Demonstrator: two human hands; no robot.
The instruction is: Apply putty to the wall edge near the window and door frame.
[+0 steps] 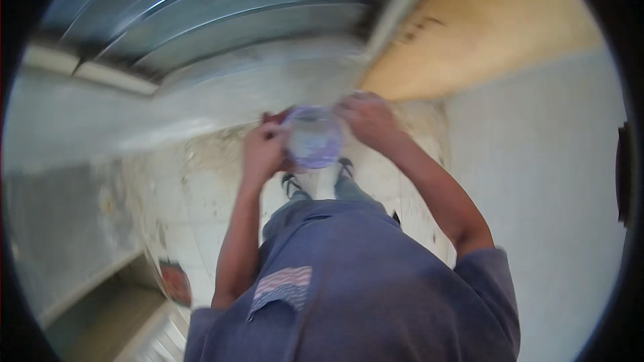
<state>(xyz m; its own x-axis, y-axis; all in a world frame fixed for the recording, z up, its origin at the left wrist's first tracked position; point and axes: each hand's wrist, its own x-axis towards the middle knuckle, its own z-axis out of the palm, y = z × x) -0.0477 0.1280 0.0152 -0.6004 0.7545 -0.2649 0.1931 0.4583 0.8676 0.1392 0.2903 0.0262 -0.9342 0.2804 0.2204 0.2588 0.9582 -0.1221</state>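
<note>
In front of my body, at waist height or so, a clear round container [314, 139] with a purple tint round its rim is held up between my hands. My left hand [263, 149] is closed on its left side, with the fingers bent at the edge. At the upper right of the rim is my right hand [367, 118], its fingers curled against the edge and smeared by motion. What the container holds, if anything, is too blurred to make out.
Slatted grey panels [248, 17] and a pale ledge [221, 87] lie ahead. A yellowish board [496, 23] leans in at the far right, beside a pale wall [537, 188]. Below are stained floor tiles [201, 221] and my feet. A reddish patch [175, 281] is at lower left.
</note>
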